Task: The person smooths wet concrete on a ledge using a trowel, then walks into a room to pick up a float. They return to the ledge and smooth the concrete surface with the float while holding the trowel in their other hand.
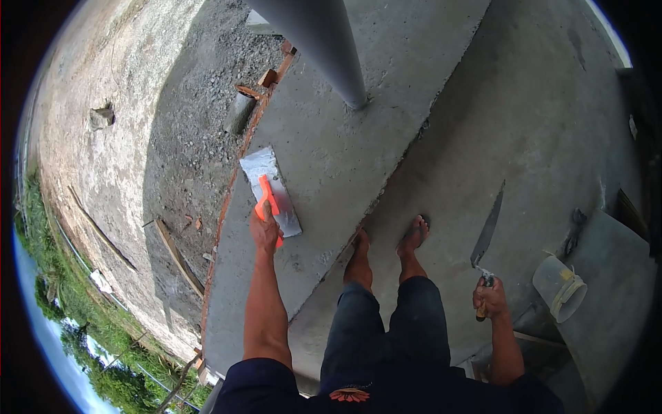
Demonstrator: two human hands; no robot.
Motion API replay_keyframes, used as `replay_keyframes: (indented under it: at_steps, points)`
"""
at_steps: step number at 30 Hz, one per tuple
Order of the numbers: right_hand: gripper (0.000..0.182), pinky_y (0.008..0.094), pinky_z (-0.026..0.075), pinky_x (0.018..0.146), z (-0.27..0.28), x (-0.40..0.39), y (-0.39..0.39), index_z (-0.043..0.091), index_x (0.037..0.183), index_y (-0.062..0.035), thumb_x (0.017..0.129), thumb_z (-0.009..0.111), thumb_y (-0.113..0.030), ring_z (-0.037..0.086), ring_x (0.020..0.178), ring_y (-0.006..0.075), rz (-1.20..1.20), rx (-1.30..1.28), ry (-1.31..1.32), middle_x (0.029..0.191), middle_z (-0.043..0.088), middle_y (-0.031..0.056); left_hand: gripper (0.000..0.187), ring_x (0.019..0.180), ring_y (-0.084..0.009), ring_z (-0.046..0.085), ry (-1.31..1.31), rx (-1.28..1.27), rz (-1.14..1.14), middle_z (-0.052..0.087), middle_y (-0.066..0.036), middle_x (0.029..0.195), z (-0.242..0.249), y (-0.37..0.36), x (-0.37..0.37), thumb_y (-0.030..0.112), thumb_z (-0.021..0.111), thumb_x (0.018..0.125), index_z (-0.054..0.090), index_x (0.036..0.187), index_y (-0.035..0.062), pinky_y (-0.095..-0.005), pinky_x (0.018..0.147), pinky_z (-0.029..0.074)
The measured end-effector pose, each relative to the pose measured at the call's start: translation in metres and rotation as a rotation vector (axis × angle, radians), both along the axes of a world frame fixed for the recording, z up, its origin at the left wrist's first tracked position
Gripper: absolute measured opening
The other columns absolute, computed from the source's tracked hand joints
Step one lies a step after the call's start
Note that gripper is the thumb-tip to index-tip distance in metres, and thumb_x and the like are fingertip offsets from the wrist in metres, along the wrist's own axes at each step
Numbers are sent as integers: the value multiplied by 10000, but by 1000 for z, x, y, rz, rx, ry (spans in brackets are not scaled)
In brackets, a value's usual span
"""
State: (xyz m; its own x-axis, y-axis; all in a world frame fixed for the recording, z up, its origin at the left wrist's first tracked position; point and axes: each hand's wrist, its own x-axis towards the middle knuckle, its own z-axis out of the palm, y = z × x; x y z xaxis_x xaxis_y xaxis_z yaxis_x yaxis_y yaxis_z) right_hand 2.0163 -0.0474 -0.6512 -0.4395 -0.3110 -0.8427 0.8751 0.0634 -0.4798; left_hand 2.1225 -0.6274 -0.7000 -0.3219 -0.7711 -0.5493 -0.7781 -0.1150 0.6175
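Note:
My left hand [265, 229] is closed round the orange handle of a flat metal float [281, 196]. The float's plate lies on the grey wet-looking concrete slab [324, 159], close to its left edge. On the right, my right hand [489, 299] grips the handle of a pointed trowel [488, 231]. The trowel's blade points up and away from me, over the lower concrete floor [510, 131], and carries no visible mortar heap.
A grey round column [331, 58] rises from the slab. A bucket [560, 288] lies tilted at the right. Wooden edging [238, 162] runs along the slab's left side, with gravel [200, 110] beyond. A step edge [407, 148] crosses between slab and floor.

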Motion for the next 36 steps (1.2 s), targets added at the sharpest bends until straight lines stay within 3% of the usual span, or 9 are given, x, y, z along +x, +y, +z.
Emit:
replay_keyframes:
  at_steps: [2, 5, 11, 15, 19, 22, 27, 30, 36]
  points:
    - [167, 323, 477, 417, -2, -1, 10, 489, 886, -51, 785, 622, -59, 532, 428, 165, 1, -3, -28, 562, 511, 52, 543, 397, -140, 474, 102, 95, 182, 469, -30, 561, -5, -23, -55, 570, 475, 953, 542, 976, 32, -321, 363, 409]
    - [165, 323, 479, 417, -7, -3, 7, 489, 880, -47, 784, 622, -59, 530, 426, 166, -20, 38, -14, 562, 515, 56, 525, 409, -144, 478, 117, 60, -39, 477, -37, 572, -2, 4, -103, 553, 482, 956, 522, 948, 30, -322, 373, 416]
    - [154, 319, 481, 418, -2, -10, -10, 483, 877, -50, 794, 612, -60, 529, 423, 166, 48, 30, -28, 555, 514, 57, 530, 401, -153, 486, -13, -140, -57, 476, -39, 556, -37, 16, 55, 540, 507, 947, 555, 1073, 27, -324, 369, 417]
    - [177, 315, 476, 410, 1, -14, -7, 490, 883, -55, 799, 635, -113, 524, 425, 160, 68, 16, 14, 576, 502, 38, 526, 405, -153, 487, 91, 86, 304, 459, -25, 582, 5, -48, -6, 562, 506, 939, 545, 926, 37, -318, 362, 407]
    - [172, 318, 480, 419, -4, -9, -10, 481, 891, -52, 799, 620, -90, 527, 429, 166, 1, 10, 14, 571, 510, 50, 547, 403, -164, 500, 76, 68, 85, 479, -46, 575, 2, -39, -58, 557, 495, 947, 536, 934, 11, -328, 379, 427]
    - [170, 323, 482, 425, -2, -10, -25, 476, 892, -52, 797, 615, -79, 529, 434, 169, 14, 7, 9, 572, 517, 59, 576, 415, -141, 476, 72, 30, -60, 463, -27, 576, -1, -13, -6, 585, 524, 925, 538, 1085, 31, -317, 366, 417]
    - [171, 327, 485, 437, 1, -8, -24, 484, 885, -53, 794, 624, -90, 533, 442, 168, 92, 10, 11, 576, 523, 61, 548, 415, -144, 451, 36, 122, 363, 446, -27, 583, 9, -6, 83, 576, 521, 930, 539, 1134, 68, -308, 370, 406]
    - [171, 326, 484, 444, -4, -3, -21, 491, 882, -55, 794, 631, -98, 538, 452, 167, 72, 8, 3, 578, 527, 59, 532, 420, -150, 448, 203, 150, 463, 445, -26, 591, 0, 4, 1, 580, 524, 927, 540, 1113, 82, -312, 379, 407]
    - [192, 323, 479, 446, -2, 7, -19, 489, 904, -57, 794, 640, -99, 545, 467, 163, 35, 11, -18, 595, 532, 54, 502, 441, -176, 488, 292, 252, 153, 471, -45, 606, -7, 19, -163, 540, 536, 936, 532, 1066, 55, -333, 396, 407]
